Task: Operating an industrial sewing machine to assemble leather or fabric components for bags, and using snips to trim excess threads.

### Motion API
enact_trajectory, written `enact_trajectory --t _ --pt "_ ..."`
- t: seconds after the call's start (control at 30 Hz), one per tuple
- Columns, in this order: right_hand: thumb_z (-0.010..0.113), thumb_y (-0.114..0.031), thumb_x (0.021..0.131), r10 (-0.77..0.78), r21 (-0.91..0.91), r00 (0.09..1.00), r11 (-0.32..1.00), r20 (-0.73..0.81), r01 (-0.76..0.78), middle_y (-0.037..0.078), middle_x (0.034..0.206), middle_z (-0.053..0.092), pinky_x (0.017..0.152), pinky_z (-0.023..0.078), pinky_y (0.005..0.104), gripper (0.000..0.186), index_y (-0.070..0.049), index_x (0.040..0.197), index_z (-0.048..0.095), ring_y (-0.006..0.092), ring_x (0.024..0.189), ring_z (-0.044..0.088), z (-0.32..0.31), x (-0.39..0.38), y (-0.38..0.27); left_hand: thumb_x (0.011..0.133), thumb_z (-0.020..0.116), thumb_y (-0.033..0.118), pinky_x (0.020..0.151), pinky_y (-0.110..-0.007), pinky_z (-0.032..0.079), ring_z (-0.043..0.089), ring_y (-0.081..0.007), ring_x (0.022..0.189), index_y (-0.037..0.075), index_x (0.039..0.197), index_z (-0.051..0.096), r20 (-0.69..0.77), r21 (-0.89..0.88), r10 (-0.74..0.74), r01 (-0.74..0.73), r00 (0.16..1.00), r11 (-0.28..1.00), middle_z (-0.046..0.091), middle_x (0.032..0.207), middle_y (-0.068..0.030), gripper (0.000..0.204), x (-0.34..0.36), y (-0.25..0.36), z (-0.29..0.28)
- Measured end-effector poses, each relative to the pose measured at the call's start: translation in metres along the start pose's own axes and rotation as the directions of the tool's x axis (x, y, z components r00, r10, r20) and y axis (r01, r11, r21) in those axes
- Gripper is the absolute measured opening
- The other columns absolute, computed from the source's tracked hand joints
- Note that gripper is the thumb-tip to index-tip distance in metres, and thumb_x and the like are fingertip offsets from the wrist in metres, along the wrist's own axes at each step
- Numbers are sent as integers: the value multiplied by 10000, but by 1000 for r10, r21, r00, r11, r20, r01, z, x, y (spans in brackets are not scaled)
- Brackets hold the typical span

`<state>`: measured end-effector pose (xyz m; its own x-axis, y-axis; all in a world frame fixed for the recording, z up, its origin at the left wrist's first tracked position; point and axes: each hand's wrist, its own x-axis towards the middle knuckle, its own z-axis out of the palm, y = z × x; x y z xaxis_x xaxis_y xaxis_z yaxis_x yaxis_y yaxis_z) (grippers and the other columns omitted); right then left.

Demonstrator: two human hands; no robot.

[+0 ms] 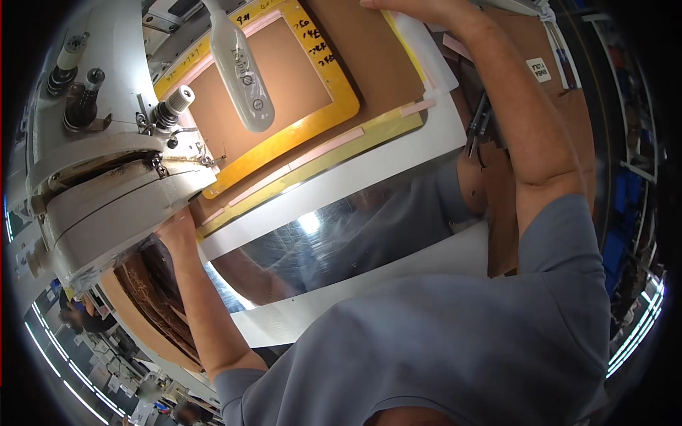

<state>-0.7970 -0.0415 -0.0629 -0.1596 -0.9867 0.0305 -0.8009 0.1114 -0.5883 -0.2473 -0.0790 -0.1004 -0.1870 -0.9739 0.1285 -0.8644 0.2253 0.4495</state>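
Head cam: brown sheet [376, 64] w/ yellow frame [284, 144] on top lies ahead, near edge slanting away rightward. My L hand [177, 224] is nearest that edge, partly under machine head [128, 220]; R hand [372, 3] is at far right side, mostly cropped. Can't tell grip/opening on either tbh.

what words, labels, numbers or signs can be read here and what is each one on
I won't copy wording or brand names, but writing shows here:
Yellow frame: black handwritten marks down its right side, more along its upper-left side.
Pale paddle-shaped part: dark printed lettering and a round symbol toward its lower end.
White label at upper right: two short lines of dark print.
Other small marks are too tiny or blurred to read.
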Motion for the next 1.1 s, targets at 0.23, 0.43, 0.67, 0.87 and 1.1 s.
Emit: enact_trajectory --t 0.23,0.43,0.67,0.87,1.1 --pt "833 -316 860 -201 -505 956 861 -213 69 125 982 763 924 507 489 407 -64 1150 701 350 960 724 12 -36 -10 1029 669 354 1211 -506 326 518 -346 1436 36 1490 573 15 90 296 -296 955 951 576 1535 -171 568 -93 43 -6" --pt "800 -268 892 -393 -496 844 849 -365 181 100 1011 733 1000 463 512 331 -69 1137 702 316 1048 679 1 -66 0 1071 502 489 1264 -534 222 428 -339 1515 24 1560 483 34 188 280 -281 959 941 478 1617 -197 675 -107 37 1" --pt "680 -302 994 -453 -493 879 804 -147 332 45 1373 675 1185 352 493 397 -114 1342 646 251 1326 586 13 -122 -28 1064 491 521 1275 -548 192 409 -354 1528 8 1572 455 16 229 249 -246 968 942 470 1619 -211 723 -107 34 3" --pt "657 -382 1007 -348 -477 936 832 -50 284 97 1528 582 1249 266 557 564 -72 1471 576 272 1484 468 49 -185 -44 1014 592 482 1282 -544 187 404 -350 1535 1 1570 459 -1 288 272 -260 962 922 480 1614 -210 747 -106 38 3" --pt "525 -464 1073 -352 -584 936 756 20 296 86 1612 513 1265 223 581 630 -86 1575 489 295 1537 407 48 -188 -31 1021 587 449 1276 -507 246 438 -326 1520 18 1562 485 -19 214 263 -253 965 943 499 1610 -183 700 -107 42 5"
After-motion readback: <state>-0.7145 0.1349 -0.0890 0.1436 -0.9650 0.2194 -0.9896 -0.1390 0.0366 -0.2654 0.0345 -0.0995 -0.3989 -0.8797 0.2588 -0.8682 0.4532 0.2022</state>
